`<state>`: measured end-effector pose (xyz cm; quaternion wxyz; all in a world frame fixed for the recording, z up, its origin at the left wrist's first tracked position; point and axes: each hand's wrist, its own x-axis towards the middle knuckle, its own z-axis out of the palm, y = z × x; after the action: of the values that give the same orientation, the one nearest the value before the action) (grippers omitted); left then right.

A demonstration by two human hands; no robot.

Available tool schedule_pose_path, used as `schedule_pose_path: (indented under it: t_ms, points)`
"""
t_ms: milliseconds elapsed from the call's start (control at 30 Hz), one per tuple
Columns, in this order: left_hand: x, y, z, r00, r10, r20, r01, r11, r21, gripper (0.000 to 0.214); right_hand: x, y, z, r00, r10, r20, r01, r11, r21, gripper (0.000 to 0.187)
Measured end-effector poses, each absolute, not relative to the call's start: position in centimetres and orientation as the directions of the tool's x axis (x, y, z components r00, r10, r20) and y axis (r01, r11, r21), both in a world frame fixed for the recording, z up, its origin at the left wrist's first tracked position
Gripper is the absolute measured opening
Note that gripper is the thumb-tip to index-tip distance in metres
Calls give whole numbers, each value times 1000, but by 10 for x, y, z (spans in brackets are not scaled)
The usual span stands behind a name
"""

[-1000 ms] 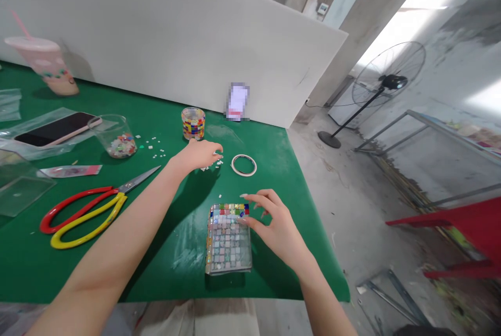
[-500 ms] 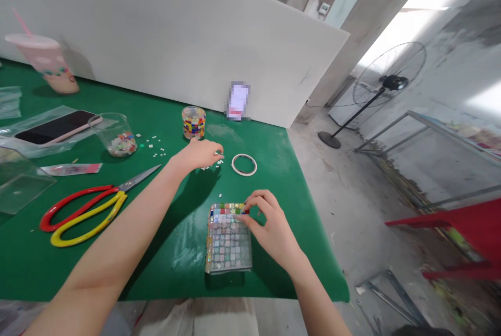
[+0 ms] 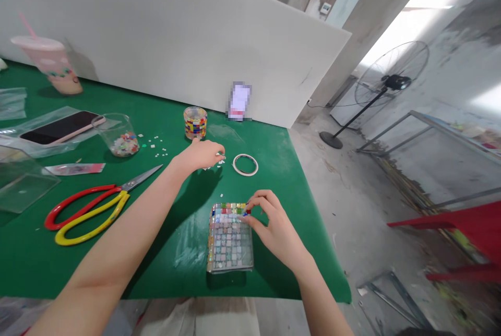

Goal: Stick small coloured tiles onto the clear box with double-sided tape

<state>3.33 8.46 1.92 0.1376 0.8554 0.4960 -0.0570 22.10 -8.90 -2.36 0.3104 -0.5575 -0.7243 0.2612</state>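
Note:
A clear rectangular block covered in small mosaic tiles (image 3: 230, 239) lies on the green table (image 3: 164, 205) near its front edge. My right hand (image 3: 270, 224) rests at its far right corner, fingers curled and pinching at the top row of coloured tiles. My left hand (image 3: 200, 154) reaches farther back, fingers bent down over a small heap of loose white tiles (image 3: 218, 160), touching them. What its fingertips hold is hidden.
A white ring (image 3: 245, 164) lies right of the left hand. A tiled round cup (image 3: 194, 122), a glass of mixed tiles (image 3: 118, 136), red and yellow scissors (image 3: 88, 212), a phone (image 3: 58, 127), a pink drink cup (image 3: 52, 64) and a clear box (image 3: 19, 182) sit left. The table's right edge drops to the floor.
My right hand's spread fingers have curled in and closed onto the block's top right corner. The left hand has stayed on the white tiles.

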Motion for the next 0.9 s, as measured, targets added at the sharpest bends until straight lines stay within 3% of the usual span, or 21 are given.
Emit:
schedule_pose_path:
  t_ms: [400,733,900]
  points:
    - [33,82,22,494,836,-237,868,-461,184,33,218,-81,-32,-189,946,264,625,323,-711,5]
    - [33,78,27,475,845,-245,880,-452,146,36,217,-79,-27,-154,965,212,579,262,-772,5]
    - [34,75,31,473,847,-243,881,-454,133,36,221,-78,-28,-94,980,174,530,198,-824,14]
